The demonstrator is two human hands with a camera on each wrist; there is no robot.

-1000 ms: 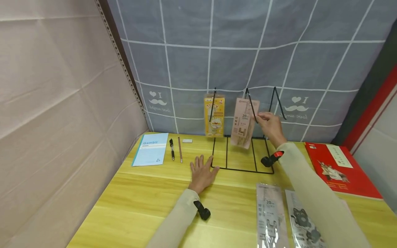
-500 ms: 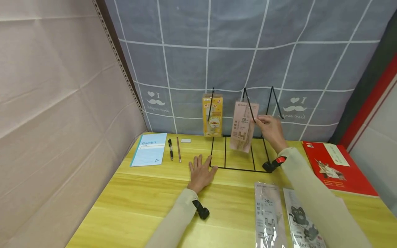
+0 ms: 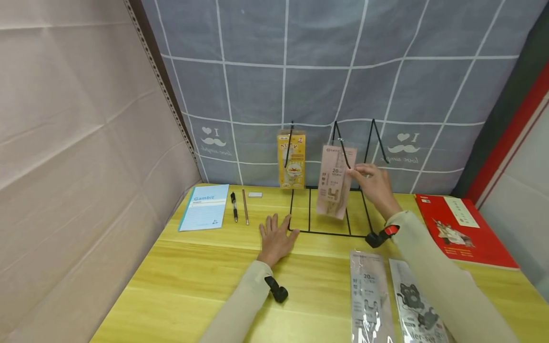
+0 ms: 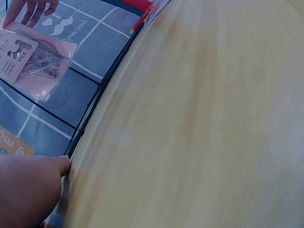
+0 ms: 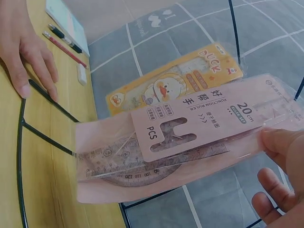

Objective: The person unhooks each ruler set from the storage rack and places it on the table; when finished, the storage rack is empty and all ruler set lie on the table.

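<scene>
A pink ruler-set package (image 3: 336,178), with clear rulers and a protractor inside, is at the middle hook (image 3: 342,145) of a black wire display rack (image 3: 328,233). That hook's lower end crosses in front of the card. Thumb and fingers of my right hand (image 3: 376,186) pinch the package's right edge; in the right wrist view the thumb (image 5: 280,140) lies on its face. Spread out, my left hand (image 3: 276,240) rests on the table by the rack's front left corner, touching the frame. A yellow duck package (image 3: 291,164) hangs on the left hook.
Another ruler package (image 3: 371,295) and a cat-print package (image 3: 418,305) lie at front right, the latter partly under the right sleeve. A red book (image 3: 463,231) lies at right. A blue notebook (image 3: 205,207), pen (image 3: 234,207), pencil (image 3: 245,207) and eraser (image 3: 255,195) lie at left.
The pink package and my right hand have come lower and slightly nearer along the middle hook. My left hand stays in place. The head view has shifted slightly.
</scene>
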